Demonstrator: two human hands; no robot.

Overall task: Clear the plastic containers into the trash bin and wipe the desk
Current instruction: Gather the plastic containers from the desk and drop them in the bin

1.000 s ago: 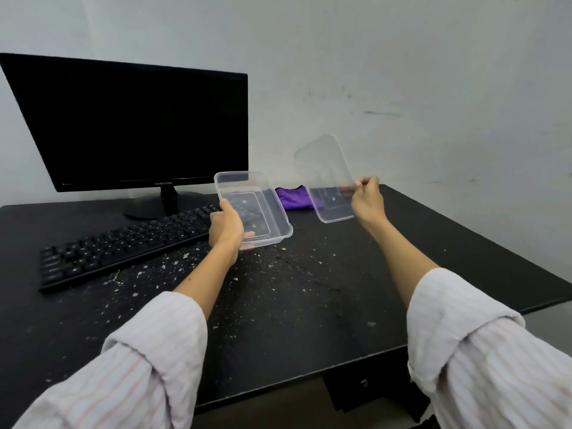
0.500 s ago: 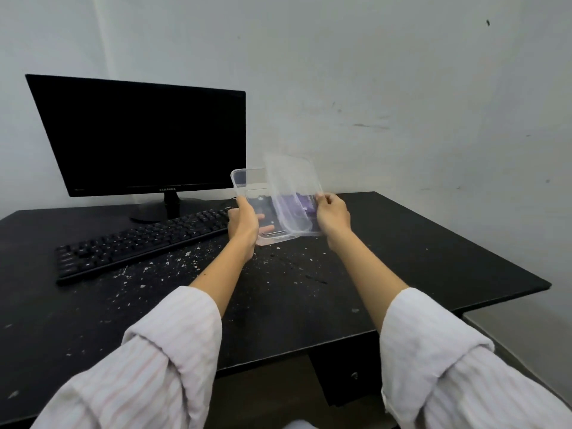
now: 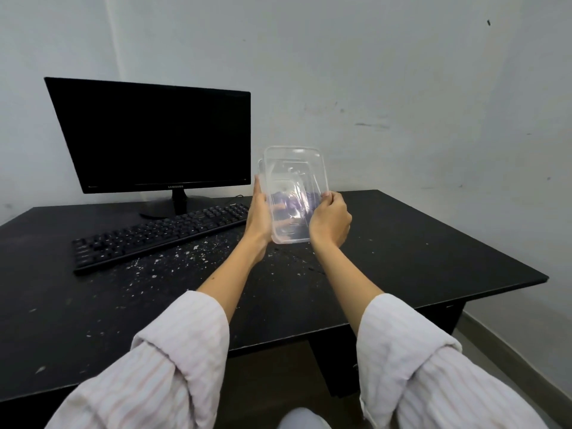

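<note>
Two clear plastic containers [image 3: 292,181] are held together above the black desk [image 3: 433,243], one nested against the other and tilted nearly upright. My left hand [image 3: 258,218] grips their left edge. My right hand [image 3: 329,222] grips the right edge of the front one. A purple cloth shows blurred through the plastic, lying on the desk behind the containers. White crumbs [image 3: 185,258] are scattered over the desk's middle. No trash bin is in view.
A black monitor [image 3: 154,137] stands at the back left with a black keyboard [image 3: 154,235] in front of it. A white wall rises behind the desk. The desk's right edge [image 3: 526,267] drops to a light floor.
My hands have come together: the container in my right hand moved left and now sits against the one in my left hand. Both are raised and tipped more upright.
</note>
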